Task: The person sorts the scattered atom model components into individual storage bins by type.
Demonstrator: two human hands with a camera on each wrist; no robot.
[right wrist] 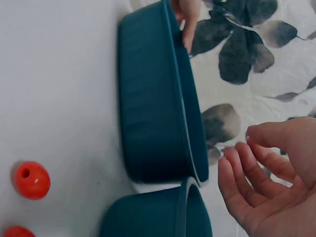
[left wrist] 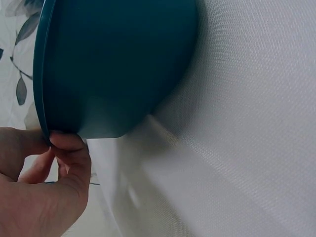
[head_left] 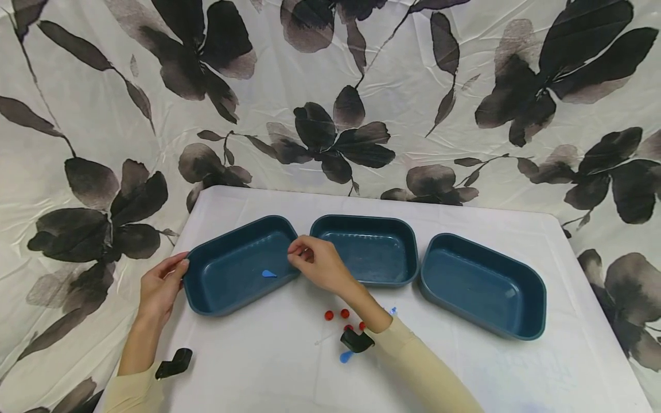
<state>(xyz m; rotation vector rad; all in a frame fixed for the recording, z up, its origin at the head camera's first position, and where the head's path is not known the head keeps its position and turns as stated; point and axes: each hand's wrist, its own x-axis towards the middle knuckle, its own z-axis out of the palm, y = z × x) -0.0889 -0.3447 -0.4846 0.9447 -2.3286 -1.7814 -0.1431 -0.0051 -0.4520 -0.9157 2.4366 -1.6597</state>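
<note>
My left hand pinches the rim of the left dark teal tray between thumb and fingers. The left wrist view shows the tray wall close up with the left hand at its rim. A small blue teardrop-shaped piece is inside this tray. My right hand hovers above the spot where the left and middle trays meet. Its fingers are loosely bent, and in the right wrist view nothing shows between the thumb and fingertips of the right hand.
The middle tray and right tray stand beside it on the white tablecloth. Several red beads lie near the right forearm, with another blue teardrop piece in front. A floral cloth hangs behind.
</note>
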